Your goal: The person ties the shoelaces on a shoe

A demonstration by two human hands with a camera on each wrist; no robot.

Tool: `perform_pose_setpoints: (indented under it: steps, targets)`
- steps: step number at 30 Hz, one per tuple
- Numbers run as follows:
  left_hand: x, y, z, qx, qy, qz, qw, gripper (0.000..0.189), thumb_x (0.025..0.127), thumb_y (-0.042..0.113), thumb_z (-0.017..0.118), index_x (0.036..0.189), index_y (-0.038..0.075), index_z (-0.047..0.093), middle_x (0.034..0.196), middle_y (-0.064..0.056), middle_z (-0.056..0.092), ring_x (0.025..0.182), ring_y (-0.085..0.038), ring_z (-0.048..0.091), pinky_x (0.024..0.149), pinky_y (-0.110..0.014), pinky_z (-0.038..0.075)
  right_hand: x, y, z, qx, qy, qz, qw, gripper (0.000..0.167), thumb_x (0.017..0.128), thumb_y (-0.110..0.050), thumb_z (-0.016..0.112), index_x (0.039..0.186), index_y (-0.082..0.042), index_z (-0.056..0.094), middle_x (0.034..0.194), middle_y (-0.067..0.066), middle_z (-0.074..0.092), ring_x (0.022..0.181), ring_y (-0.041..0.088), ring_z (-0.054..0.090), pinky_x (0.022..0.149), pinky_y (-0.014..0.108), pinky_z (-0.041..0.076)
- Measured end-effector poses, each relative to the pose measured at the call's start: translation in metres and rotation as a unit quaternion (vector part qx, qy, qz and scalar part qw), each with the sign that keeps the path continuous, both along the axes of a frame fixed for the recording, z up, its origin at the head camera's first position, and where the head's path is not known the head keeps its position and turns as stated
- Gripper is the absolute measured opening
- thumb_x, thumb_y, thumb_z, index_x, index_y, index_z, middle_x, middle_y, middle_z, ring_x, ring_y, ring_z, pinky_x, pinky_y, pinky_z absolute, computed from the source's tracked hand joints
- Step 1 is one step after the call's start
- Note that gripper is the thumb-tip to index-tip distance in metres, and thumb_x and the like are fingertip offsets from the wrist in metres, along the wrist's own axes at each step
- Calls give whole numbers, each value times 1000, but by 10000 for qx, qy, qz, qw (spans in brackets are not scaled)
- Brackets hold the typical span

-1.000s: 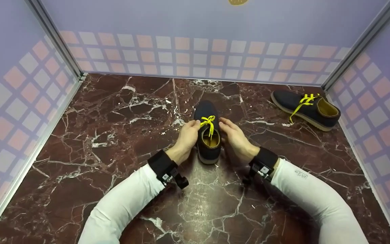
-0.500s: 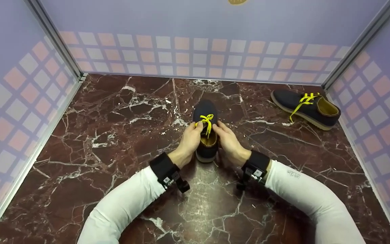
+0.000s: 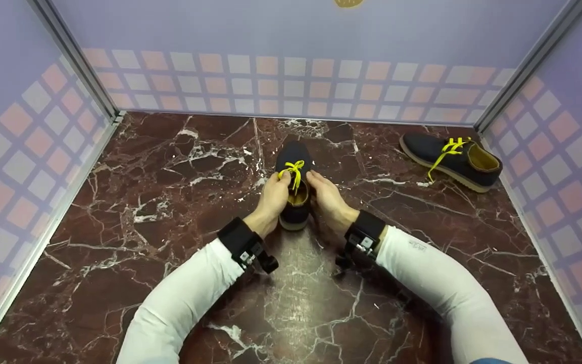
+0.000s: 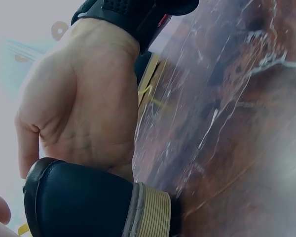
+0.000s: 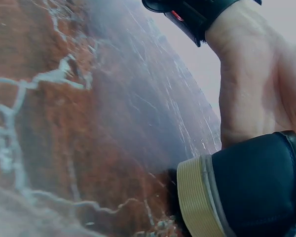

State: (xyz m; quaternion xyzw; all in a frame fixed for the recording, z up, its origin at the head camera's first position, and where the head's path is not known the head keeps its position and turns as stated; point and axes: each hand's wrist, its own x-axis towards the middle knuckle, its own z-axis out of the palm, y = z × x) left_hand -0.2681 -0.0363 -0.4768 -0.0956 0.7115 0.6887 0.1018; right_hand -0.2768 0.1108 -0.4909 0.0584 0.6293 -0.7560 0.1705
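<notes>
A dark navy lace-up shoe (image 3: 292, 150) stands upright on the marble-patterned surface, toe pointing away, its yellow laces (image 3: 296, 167) tied in a bow. My left hand (image 3: 272, 198) holds its left side, thumb on the upper beside the bow. Along the opposite side my right hand (image 3: 330, 198) grips it, fingertips level with the laces. In the left wrist view the heel (image 4: 84, 202) with its ribbed tan sole is close, the right palm (image 4: 98, 94) behind it. The right wrist view shows the heel (image 5: 256, 187) and the left hand (image 5: 251, 79) beyond; the fingers are mostly hidden there.
A matching shoe (image 3: 425, 147) lies at the back right, sole down, toe toward the left, one yellow lace (image 3: 438, 161) trailing over its side. Lilac panels with pink and white squares (image 3: 265, 86) enclose the marbled surface (image 3: 170, 212) at the back and both sides.
Both hands and the shoe between them have shifted left and slightly away. The right hand has drawn in against the shoe's side. The other shoe stays put; the head view has moved slightly.
</notes>
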Motion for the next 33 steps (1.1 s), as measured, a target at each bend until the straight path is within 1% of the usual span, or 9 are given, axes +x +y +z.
perform_pose_setpoints:
  steps: [4, 10, 13, 14, 17, 21, 25, 27, 33]
  targets:
    - [-9, -8, -1, -41, -20, 71, 10000, 62, 122, 34, 37, 172, -3, 36, 180, -21, 40, 170, -35, 36, 142, -45, 30, -10, -9, -2, -236, -44, 9, 9997, 69, 122, -29, 43, 179, -1, 17, 191, 12, 13, 179, 26, 14, 146, 41, 20]
    - [-29, -19, -7, -197, 20, 305, 9993, 56, 121, 36, 40, 160, -2, 53, 169, -20, 53, 161, -33, 48, 134, -42, 41, -27, -21, -3, -77, 95, 0, 9999, 65, 122, -30, 42, 177, -1, 25, 190, 12, 20, 179, 25, 15, 146, 38, 19]
    - [-38, -23, -6, -217, 66, 386, 9990, 57, 121, 35, 39, 161, -4, 52, 171, -21, 51, 162, -34, 46, 135, -42, 39, -34, -28, -3, -545, 12, -9, 9985, 61, 122, -29, 40, 176, -2, 30, 186, 15, 32, 174, 28, 30, 143, 40, 29]
    - [-37, -23, -1, -181, 44, 372, 9991, 58, 122, 34, 36, 163, -5, 50, 173, -22, 49, 164, -35, 44, 138, -43, 36, -37, -30, -4, -701, -19, -23, 9975, 60, 122, -28, 40, 175, -2, 32, 184, 15, 36, 172, 28, 35, 142, 40, 32]
    - [-42, -26, 0, -171, 55, 469, 9987, 56, 122, 32, 37, 160, -6, 52, 170, -22, 52, 161, -34, 48, 136, -42, 38, -43, -37, -5, -958, -72, -35, 9954, 56, 123, -28, 39, 173, -2, 36, 179, 16, 43, 165, 28, 44, 138, 41, 37]
    - [-48, -30, 0, -278, 89, 596, 9978, 53, 122, 31, 37, 153, -7, 58, 163, -22, 59, 154, -33, 54, 132, -41, 42, -48, -43, -5, -815, -58, -25, 9967, 59, 122, -29, 40, 175, -3, 32, 183, 13, 37, 169, 25, 37, 141, 40, 33]
    - [-51, -32, 1, -428, 137, 586, 9973, 55, 121, 32, 38, 155, -7, 57, 165, -23, 58, 157, -34, 52, 134, -41, 41, -51, -45, -4, -529, -18, -32, 9986, 64, 122, -30, 42, 178, -5, 26, 189, 10, 25, 177, 24, 21, 145, 41, 24]
    - [-56, -35, -4, -508, 115, 567, 9970, 56, 121, 35, 40, 157, -5, 56, 167, -21, 56, 160, -34, 50, 135, -41, 40, -51, -46, -3, -399, -5, -26, 9992, 66, 121, -31, 44, 179, -6, 24, 190, 9, 21, 178, 23, 16, 146, 41, 21]
    - [-98, -41, -49, -1045, -22, 755, 9917, 54, 118, 41, 43, 150, 3, 64, 162, -14, 63, 153, -26, 56, 127, -35, 45, -52, -50, -4, -305, -35, 50, 9995, 70, 121, -34, 45, 180, -7, 18, 191, 8, 17, 179, 23, 14, 146, 42, 20]
